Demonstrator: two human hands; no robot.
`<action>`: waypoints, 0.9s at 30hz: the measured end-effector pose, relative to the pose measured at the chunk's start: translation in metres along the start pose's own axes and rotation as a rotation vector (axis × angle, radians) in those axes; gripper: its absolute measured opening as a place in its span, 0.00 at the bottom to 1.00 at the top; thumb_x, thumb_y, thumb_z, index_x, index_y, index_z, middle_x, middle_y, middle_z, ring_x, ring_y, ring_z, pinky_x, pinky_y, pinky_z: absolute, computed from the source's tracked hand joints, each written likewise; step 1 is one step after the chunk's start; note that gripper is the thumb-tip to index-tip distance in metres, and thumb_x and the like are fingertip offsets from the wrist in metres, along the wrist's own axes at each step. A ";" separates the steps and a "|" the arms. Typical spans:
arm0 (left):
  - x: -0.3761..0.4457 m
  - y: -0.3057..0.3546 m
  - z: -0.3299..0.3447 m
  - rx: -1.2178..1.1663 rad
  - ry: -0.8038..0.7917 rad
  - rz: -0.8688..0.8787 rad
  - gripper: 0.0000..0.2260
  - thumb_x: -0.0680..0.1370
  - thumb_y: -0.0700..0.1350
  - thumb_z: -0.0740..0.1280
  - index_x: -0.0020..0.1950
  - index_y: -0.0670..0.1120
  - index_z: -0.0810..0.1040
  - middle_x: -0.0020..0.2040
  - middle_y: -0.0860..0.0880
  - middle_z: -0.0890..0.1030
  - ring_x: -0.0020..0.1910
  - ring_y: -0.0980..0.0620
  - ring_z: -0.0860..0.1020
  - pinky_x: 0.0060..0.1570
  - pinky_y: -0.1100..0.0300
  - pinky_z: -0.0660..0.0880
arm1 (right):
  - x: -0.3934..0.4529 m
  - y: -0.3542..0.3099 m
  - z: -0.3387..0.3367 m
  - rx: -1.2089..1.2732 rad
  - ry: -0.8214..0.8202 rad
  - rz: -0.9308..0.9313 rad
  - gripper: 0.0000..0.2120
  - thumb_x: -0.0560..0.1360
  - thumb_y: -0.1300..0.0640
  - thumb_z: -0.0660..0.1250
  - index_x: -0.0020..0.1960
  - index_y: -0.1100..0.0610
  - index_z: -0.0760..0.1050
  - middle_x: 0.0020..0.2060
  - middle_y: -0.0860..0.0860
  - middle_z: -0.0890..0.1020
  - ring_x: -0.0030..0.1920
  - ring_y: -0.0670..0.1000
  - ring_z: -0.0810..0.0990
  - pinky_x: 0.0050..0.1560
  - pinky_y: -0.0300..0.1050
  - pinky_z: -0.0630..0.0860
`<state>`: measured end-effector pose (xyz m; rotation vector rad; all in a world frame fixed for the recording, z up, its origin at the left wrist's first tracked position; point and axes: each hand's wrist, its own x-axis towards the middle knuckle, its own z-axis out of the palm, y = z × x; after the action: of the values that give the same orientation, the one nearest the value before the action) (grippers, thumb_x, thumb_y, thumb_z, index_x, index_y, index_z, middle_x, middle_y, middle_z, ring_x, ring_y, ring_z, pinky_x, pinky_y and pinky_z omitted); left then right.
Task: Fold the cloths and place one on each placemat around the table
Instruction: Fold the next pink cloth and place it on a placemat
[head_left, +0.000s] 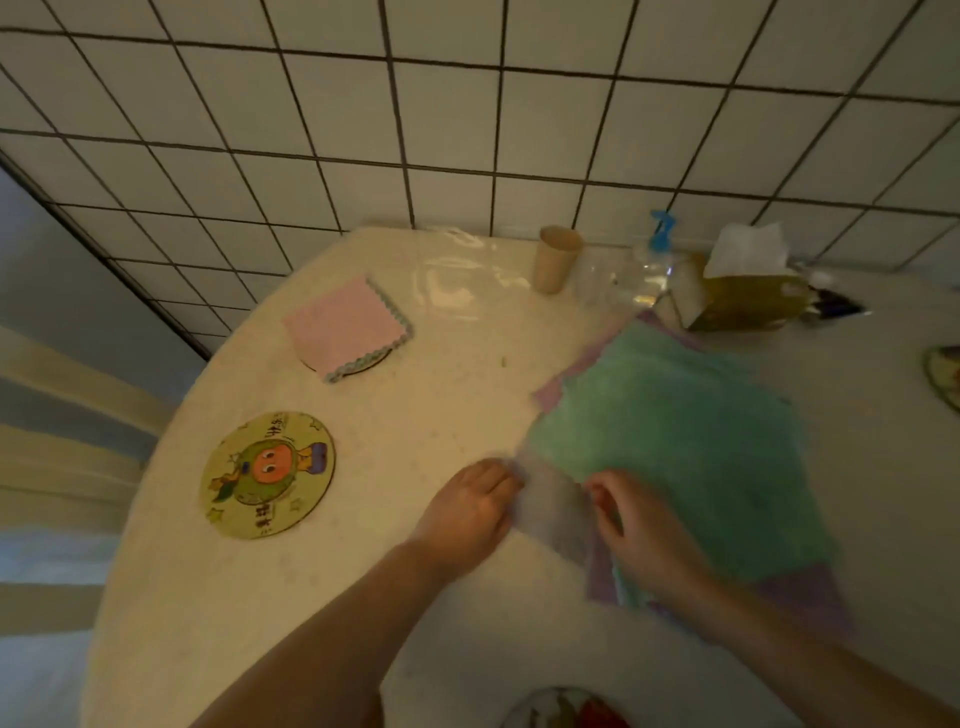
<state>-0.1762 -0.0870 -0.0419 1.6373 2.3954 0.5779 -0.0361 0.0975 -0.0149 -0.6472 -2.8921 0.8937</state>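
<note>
A green cloth (670, 447) lies spread on top of a purple cloth (810, 597) on the round table (415, 415). At their near-left corner is a pale, blurred cloth edge (558, 512). My left hand (472, 506) grips that edge from the left; my right hand (634, 530) pinches it from the right, resting on the green cloth. A folded pink cloth (345, 327) sits on a round placemat (363, 364) at the far left. A bare cartoon placemat (267, 475) lies left of my hands. Parts of two more placemats show: one (561, 709) at the bottom, one (943, 376) at the right edge.
Along the tiled wall stand a paper cup (556, 260), a clear pump bottle (652, 265) with a blue top, and a tissue box (748, 296). The table's curved edge (156, 467) drops off to the left.
</note>
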 end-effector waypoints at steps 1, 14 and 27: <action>0.003 0.016 0.007 0.007 -0.005 0.017 0.17 0.73 0.45 0.60 0.57 0.42 0.80 0.53 0.43 0.82 0.54 0.43 0.79 0.58 0.55 0.70 | -0.013 0.014 -0.006 -0.010 0.007 0.014 0.06 0.73 0.58 0.66 0.50 0.54 0.76 0.45 0.53 0.80 0.45 0.54 0.79 0.46 0.49 0.76; 0.070 0.141 0.058 0.190 -0.237 -0.010 0.23 0.75 0.45 0.64 0.71 0.47 0.70 0.73 0.47 0.69 0.72 0.43 0.65 0.69 0.50 0.65 | -0.076 0.113 -0.050 -0.395 -0.080 -0.119 0.22 0.49 0.48 0.81 0.36 0.50 0.73 0.36 0.47 0.75 0.37 0.50 0.78 0.30 0.38 0.75; 0.109 0.121 0.040 0.155 -0.031 -0.246 0.20 0.69 0.46 0.67 0.61 0.48 0.78 0.58 0.48 0.79 0.60 0.43 0.75 0.60 0.52 0.71 | -0.045 0.098 -0.100 0.164 0.006 -0.072 0.05 0.81 0.57 0.54 0.47 0.52 0.65 0.36 0.49 0.74 0.35 0.49 0.73 0.39 0.52 0.71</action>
<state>-0.0992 0.0607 -0.0211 1.3618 2.6224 0.3289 0.0579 0.2054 0.0179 -0.5278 -2.7782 1.1017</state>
